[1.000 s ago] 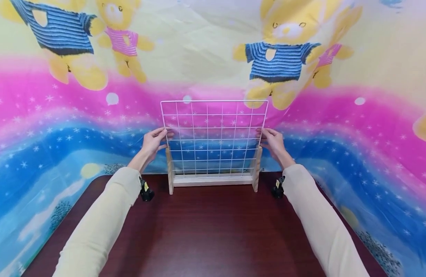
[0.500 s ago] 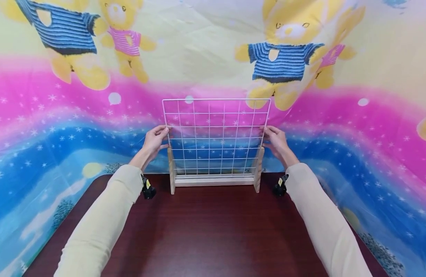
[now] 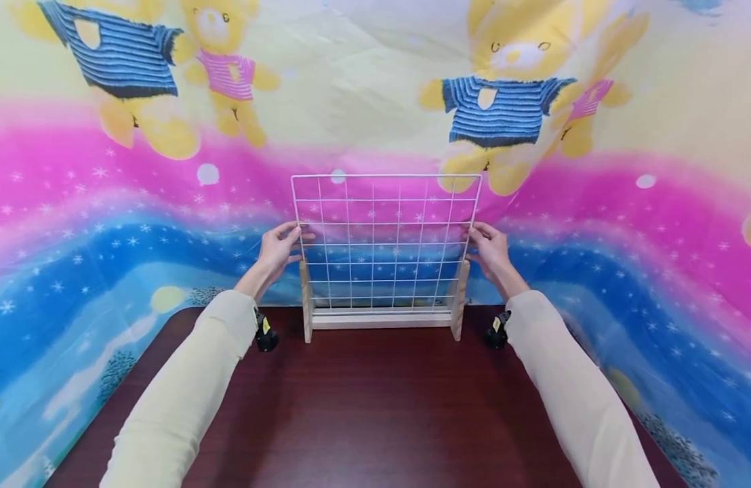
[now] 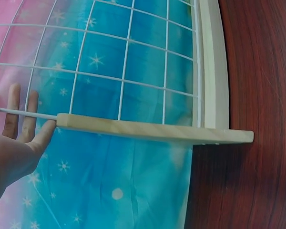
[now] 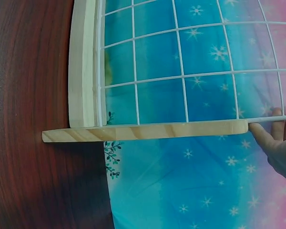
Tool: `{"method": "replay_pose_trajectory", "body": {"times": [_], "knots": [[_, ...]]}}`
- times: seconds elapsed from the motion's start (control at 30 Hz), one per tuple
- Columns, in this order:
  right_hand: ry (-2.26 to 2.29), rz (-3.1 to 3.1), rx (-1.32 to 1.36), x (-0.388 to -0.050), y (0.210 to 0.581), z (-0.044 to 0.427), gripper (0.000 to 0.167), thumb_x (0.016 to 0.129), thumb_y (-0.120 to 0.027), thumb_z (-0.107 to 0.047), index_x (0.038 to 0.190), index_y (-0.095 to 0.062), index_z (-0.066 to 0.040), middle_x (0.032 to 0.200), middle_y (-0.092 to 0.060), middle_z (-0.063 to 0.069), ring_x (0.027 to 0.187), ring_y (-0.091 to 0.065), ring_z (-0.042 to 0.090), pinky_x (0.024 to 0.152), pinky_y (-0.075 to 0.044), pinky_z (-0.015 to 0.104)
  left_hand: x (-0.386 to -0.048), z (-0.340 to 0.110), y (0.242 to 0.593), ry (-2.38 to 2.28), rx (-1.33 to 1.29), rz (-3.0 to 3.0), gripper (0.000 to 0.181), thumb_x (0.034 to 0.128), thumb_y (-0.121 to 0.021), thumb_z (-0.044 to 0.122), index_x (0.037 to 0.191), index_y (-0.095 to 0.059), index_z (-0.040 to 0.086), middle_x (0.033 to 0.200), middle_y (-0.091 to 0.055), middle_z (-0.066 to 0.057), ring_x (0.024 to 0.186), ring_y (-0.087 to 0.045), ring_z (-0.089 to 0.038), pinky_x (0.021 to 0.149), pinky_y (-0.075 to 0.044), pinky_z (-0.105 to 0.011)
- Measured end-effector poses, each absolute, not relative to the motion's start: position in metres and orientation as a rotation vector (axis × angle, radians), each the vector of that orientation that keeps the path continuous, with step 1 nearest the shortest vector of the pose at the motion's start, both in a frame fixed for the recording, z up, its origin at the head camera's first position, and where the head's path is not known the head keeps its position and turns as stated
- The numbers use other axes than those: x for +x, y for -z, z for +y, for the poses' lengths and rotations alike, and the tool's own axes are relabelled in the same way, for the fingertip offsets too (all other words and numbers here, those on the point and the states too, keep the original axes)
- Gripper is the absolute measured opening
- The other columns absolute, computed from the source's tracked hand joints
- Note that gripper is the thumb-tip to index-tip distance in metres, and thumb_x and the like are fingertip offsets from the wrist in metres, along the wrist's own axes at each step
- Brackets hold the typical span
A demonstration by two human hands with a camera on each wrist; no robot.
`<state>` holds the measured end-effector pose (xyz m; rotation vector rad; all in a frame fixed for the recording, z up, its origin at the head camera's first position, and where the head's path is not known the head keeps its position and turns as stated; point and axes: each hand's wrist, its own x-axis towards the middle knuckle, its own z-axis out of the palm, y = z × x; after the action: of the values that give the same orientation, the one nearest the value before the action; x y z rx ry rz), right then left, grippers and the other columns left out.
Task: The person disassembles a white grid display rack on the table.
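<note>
A white wire grid panel (image 3: pixel 388 176) stands upright in a pale wooden stand (image 3: pixel 381 321) at the back of the table. My left hand (image 3: pixel 275 253) pinches the panel's left side wire, with other fingers reaching behind the mesh. On the opposite side wire, at about the same height, my right hand (image 3: pixel 490 255) pinches too. In the left wrist view, a fingertip lies against the top end of the left wooden upright (image 4: pixel 133 128). The right wrist view shows a fingertip at the top of the right upright (image 5: pixel 171 130); part of that hand is cut off.
The dark reddish-brown table (image 3: pixel 363 407) stretches from the stand toward me. Close behind the panel hangs a colourful cloth (image 3: pixel 363 102) printed with bears, which also runs along both sides. Small black cameras (image 3: pixel 266 333) are strapped at the wrists.
The head view has shifted slightly, so the scene sits a little farther right. Both hands, the panel and the stand keep their places relative to one another.
</note>
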<state>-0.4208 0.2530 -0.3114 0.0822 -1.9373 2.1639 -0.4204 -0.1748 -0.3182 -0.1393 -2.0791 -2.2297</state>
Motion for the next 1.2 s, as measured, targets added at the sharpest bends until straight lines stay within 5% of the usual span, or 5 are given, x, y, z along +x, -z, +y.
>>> {"method": "replay_pose_trajectory", "body": {"times": [0.37,0.57,0.8,1.2], "knots": [[-2.086,-1.942,0.069,-0.423,0.31,0.253,0.03,0.1,-0.053,-0.023,0.123,-0.062,-0.006,0.094,-0.067,0.005,0.092,-0.059,0.026,0.067,-0.053,0.038,-0.424,-0.166,0.313,2.215,-0.123,-2.024,0.032,0.1024,-0.047,0.027,0.127,-0.061,0.013,0.114,-0.069,-0.011,0.118,-0.056,-0.031,0.098,-0.042,-0.057],[-1.828,-2.031,0.114,-0.424,0.314,0.246,0.034,0.102,-0.048,-0.025,0.127,-0.059,-0.004,0.103,-0.063,0.016,0.094,-0.057,0.03,0.072,-0.055,0.042,-0.422,-0.166,0.314,2.176,-0.104,-2.03,0.033,0.1026,-0.046,0.029,0.13,-0.059,0.014,0.114,-0.068,-0.011,0.118,-0.057,-0.027,0.097,-0.044,-0.054],[-1.771,-2.057,0.152,-0.416,0.306,0.239,0.032,0.104,-0.043,-0.018,0.126,-0.056,0.002,0.106,-0.064,0.026,0.092,-0.06,0.041,0.064,-0.054,0.034,-0.423,-0.166,0.316,2.206,-0.111,-1.973,0.031,0.1018,-0.047,0.029,0.124,-0.063,0.013,0.111,-0.07,-0.011,0.113,-0.059,-0.028,0.095,-0.045,-0.054],[-1.78,-1.974,0.188,-0.423,0.311,0.239,0.033,0.102,-0.045,-0.02,0.125,-0.06,-0.002,0.101,-0.064,0.024,0.096,-0.061,0.042,0.085,-0.053,0.045,-0.424,-0.159,0.315,2.145,-0.097,-1.868,0.032,0.1016,-0.05,0.023,0.126,-0.062,0.007,0.104,-0.07,-0.015,0.1,-0.064,-0.031,0.09,-0.048,-0.055]]}}
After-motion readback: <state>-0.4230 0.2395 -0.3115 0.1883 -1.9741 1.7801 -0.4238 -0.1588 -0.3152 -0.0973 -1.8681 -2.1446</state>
